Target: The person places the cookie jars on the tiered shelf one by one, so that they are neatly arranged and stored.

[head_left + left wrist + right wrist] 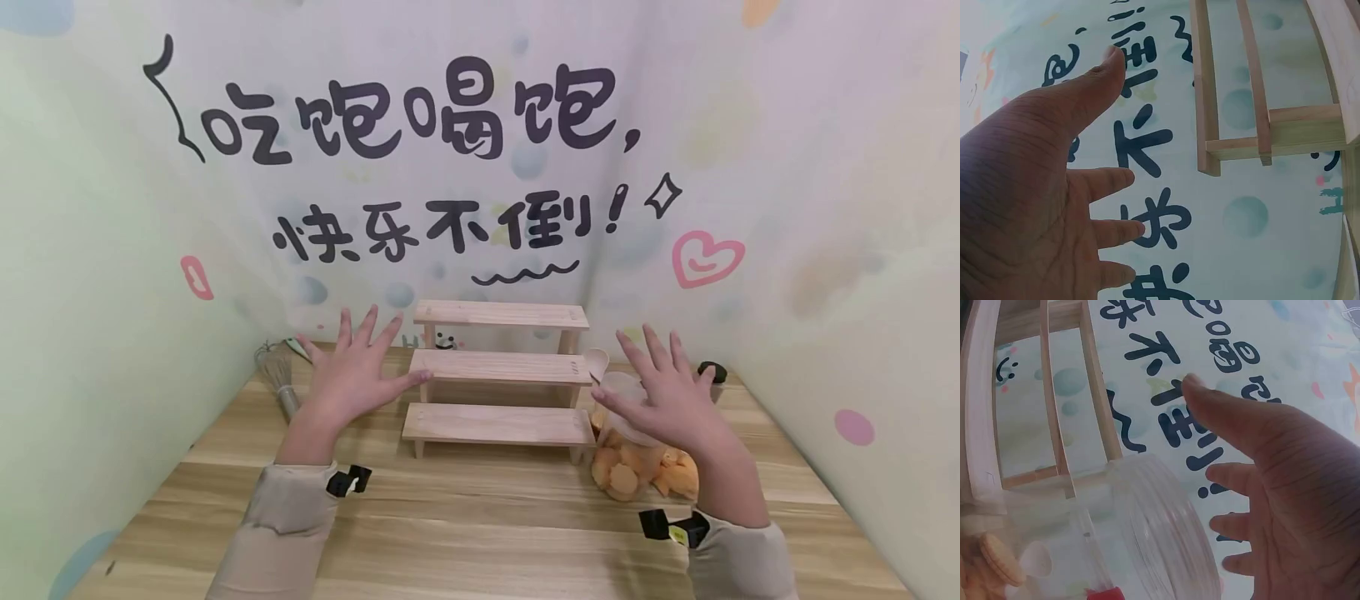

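My left hand is raised in the air with its fingers spread, holding nothing. To its right stands a three-step wooden display stand, its pale shelves bare. On the other side my right hand is likewise raised and spread, with nothing in its grip. Behind and below it is a clear plastic jar with orange-brown round biscuits inside, partly hidden by that hand in the head view. The left wrist view shows the left palm facing the stand, touching nothing.
A wire whisk lies at the back left, partly behind the left hand. A pale spoon and a black-topped item are at the back right. Printed cloth walls surround the wooden table on three sides.
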`<state>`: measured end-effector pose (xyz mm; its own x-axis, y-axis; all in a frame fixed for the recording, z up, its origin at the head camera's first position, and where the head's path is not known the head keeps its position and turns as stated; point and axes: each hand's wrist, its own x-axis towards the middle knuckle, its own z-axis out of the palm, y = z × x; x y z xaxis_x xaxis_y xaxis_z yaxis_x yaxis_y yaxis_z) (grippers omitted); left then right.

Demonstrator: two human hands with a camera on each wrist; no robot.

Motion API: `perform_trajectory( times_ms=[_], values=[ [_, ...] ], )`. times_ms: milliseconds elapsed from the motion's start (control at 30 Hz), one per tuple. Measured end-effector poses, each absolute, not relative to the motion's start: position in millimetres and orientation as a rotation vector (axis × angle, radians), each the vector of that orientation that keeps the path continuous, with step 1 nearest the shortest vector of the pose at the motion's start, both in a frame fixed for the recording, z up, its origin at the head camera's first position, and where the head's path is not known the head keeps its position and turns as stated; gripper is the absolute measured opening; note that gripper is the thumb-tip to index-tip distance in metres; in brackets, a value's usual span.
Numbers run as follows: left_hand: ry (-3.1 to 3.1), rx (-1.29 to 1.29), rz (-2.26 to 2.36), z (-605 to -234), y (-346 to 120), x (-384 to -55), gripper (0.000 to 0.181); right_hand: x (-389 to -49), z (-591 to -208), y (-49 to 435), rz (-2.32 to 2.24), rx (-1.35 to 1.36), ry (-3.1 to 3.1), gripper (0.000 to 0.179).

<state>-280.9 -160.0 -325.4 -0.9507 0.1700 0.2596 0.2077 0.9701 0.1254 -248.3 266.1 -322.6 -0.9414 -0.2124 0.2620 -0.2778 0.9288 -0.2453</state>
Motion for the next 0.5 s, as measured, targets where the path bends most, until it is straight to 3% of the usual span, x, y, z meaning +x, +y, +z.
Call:
perform_trajectory(
  times_ms=[133, 300, 500],
  values=[
    [-2.871, -0.315, -0.398, -330.7, -161.7, -288.4, 0.098, -245.7, -321.3, 277.1, 0.564, 0.451, -2.904, 0.092],
    [-2.766, -0.314, -1.177, -370.0, -166.3, -319.1, 0.081, -238.3, -320.0, 293.5, 0.762, 0.520, -2.988, 0.086],
    [-2.363, -0.190, -2.149, -437.4, -152.2, -349.7, 0.074, -235.4, -322.2, 291.3, 0.885, 0.498, -3.098, 0.104]
  ],
)
